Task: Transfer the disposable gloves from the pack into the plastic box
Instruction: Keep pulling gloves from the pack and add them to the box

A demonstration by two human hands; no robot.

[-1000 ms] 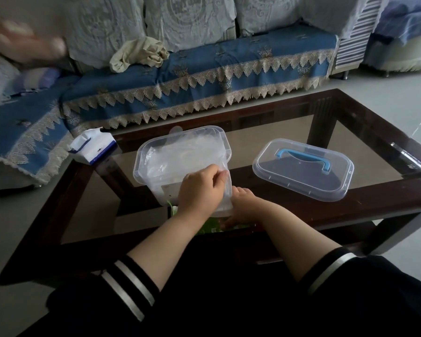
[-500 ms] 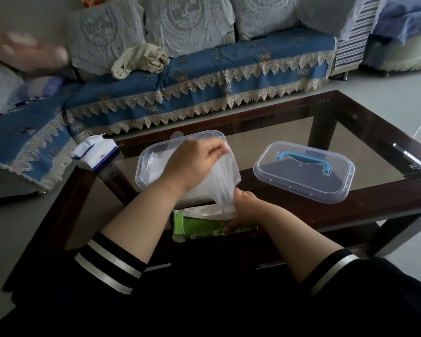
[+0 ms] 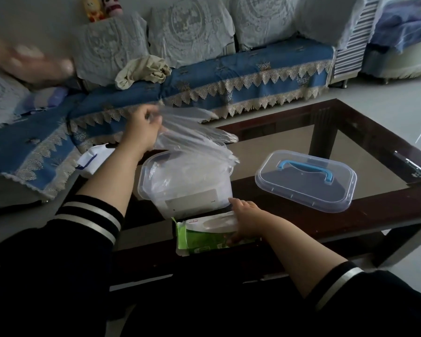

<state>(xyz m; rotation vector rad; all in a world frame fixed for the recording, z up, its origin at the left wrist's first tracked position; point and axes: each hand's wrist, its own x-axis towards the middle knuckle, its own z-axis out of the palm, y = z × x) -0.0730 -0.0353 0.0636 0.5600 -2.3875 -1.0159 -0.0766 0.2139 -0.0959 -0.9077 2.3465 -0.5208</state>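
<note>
A dark wooden coffee table with a glass top [image 3: 309, 139] stands before a long sofa with a blue cover edged in beige lace [image 3: 241, 86], and grey lace cloths [image 3: 187, 32] hang over the back cushions of the sofa. A crumpled beige cloth [image 3: 141, 72] lies on the sofa seat, and two small soft toys [image 3: 102, 8] sit on top of the backrest at the wall. A white and blue small box [image 3: 92, 161] lies at the far left corner of the table, and the floor is of pale grey tiles [image 3: 398, 113].
</note>
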